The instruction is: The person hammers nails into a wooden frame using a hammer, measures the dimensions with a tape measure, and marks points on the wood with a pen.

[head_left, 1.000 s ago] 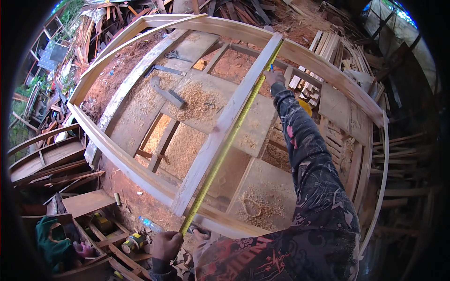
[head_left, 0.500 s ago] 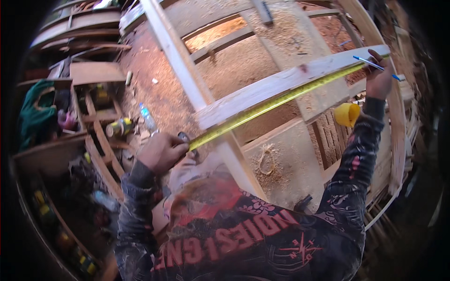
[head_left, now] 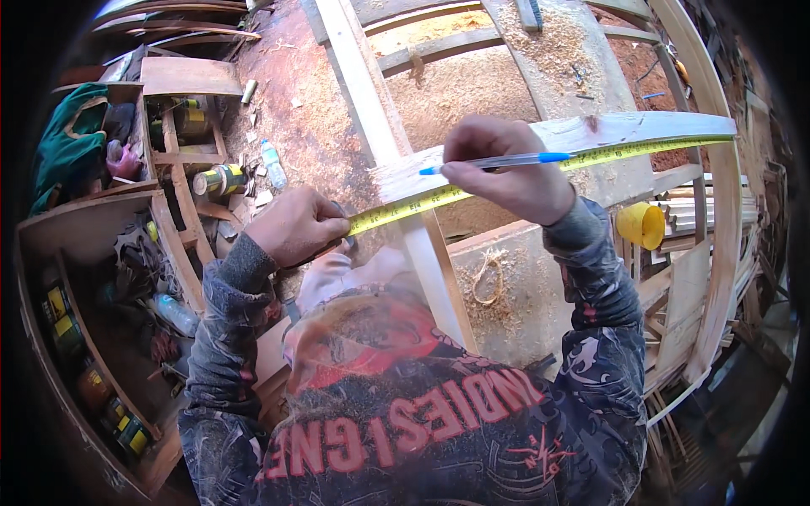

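A yellow tape measure [head_left: 624,152] lies stretched along the near edge of a pale wooden board [head_left: 650,126]. My left hand [head_left: 295,228] pinches the tape just beyond the board's left end. Over the middle of the board, my right hand [head_left: 510,169] holds a clear pen [head_left: 502,161] with blue ends between thumb and fingers. The pen lies nearly level and points left, above the tape. Part of the tape and board is hidden behind this hand. Under the board's left end runs a long wooden beam [head_left: 359,72].
Wood shavings cover the boards [head_left: 506,295] of the bench. A yellow cup [head_left: 640,225] is at the right. On the left are a plastic bottle [head_left: 272,164], a tin can [head_left: 218,180], green cloth [head_left: 72,139] and a wooden cabinet [head_left: 93,202] holding several cans. A curved wooden frame [head_left: 717,278] stands right.
My right hand has come from the board's far right end leftward to its middle, bringing the pen. My left hand stays on the tape. The view has shifted slightly.
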Demonstrator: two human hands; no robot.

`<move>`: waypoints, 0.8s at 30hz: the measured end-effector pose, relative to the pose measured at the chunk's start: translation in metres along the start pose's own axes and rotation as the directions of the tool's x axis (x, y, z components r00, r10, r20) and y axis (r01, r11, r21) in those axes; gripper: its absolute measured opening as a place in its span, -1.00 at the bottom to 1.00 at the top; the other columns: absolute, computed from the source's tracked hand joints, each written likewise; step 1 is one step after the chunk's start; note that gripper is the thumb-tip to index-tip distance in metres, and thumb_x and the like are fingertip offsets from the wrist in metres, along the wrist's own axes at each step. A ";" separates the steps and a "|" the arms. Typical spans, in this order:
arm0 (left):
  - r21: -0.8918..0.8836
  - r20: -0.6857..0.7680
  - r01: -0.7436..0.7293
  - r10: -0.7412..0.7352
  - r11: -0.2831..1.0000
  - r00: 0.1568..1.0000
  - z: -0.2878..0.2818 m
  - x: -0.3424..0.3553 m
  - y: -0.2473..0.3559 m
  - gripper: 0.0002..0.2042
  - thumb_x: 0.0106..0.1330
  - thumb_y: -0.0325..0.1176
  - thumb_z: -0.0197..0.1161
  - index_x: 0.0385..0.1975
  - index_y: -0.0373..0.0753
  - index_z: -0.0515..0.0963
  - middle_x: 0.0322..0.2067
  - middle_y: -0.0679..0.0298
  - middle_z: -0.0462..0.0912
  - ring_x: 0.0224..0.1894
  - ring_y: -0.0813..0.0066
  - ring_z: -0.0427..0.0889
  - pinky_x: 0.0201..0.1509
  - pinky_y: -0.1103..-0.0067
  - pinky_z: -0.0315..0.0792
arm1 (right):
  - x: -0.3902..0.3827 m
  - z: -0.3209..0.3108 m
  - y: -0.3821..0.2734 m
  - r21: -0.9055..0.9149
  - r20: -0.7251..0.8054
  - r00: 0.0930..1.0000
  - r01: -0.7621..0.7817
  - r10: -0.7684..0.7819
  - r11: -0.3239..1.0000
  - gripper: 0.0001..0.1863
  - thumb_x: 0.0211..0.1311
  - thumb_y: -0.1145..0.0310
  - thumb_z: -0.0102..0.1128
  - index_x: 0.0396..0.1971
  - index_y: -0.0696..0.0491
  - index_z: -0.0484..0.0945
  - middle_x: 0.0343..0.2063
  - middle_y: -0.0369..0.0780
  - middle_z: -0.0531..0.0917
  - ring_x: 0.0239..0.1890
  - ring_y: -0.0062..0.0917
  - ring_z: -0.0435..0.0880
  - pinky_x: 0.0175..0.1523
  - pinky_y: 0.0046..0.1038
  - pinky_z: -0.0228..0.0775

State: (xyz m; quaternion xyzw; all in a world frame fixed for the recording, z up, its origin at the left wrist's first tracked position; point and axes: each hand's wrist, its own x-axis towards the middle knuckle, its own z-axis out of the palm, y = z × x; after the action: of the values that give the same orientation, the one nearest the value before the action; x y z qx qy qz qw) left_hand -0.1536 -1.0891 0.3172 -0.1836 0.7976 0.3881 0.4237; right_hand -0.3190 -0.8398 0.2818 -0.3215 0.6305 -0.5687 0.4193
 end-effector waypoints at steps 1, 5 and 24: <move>0.011 0.002 -0.010 0.010 1.000 1.000 0.000 0.000 0.001 -0.69 0.23 -0.25 0.25 -0.33 -0.47 0.63 -0.70 0.18 0.56 -0.63 0.57 0.48 -0.48 0.49 0.41 | 0.002 0.005 0.002 -0.041 0.008 1.000 -0.011 0.011 0.999 -0.89 0.21 0.48 0.28 -0.35 0.17 0.52 -0.47 -0.34 0.58 -0.46 -0.76 0.50 -0.37 -0.66 0.38; 0.012 -0.001 -0.046 0.046 0.999 0.999 0.001 -0.002 -0.003 -0.69 0.22 -0.24 0.26 -0.32 -0.44 0.64 -0.67 0.10 0.59 -0.63 0.50 0.53 -0.46 0.46 0.43 | 0.006 0.013 -0.006 -0.238 0.006 1.000 0.030 -0.029 0.971 -0.84 0.22 0.43 0.29 -0.44 0.16 0.50 -0.56 -0.34 0.52 -0.51 -0.75 0.46 -0.40 -0.63 0.35; 0.033 -0.026 -0.048 0.049 0.998 0.998 0.010 -0.016 -0.003 -0.70 0.20 -0.22 0.25 -0.30 -0.39 0.67 -0.62 0.05 0.63 -0.61 0.41 0.59 -0.43 0.45 0.45 | -0.002 0.005 -0.007 0.209 0.142 0.987 0.038 -0.069 0.977 -0.73 0.40 0.28 0.04 -0.10 0.14 0.57 -0.36 -0.20 0.67 -0.44 -0.62 0.63 -0.29 -0.62 0.48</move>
State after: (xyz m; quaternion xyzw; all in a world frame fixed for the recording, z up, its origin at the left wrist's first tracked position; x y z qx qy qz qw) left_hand -0.1373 -1.0837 0.3257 -0.1624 0.8135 0.3830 0.4064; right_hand -0.3143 -0.8414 0.2894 -0.3349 0.5265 -0.6162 0.4806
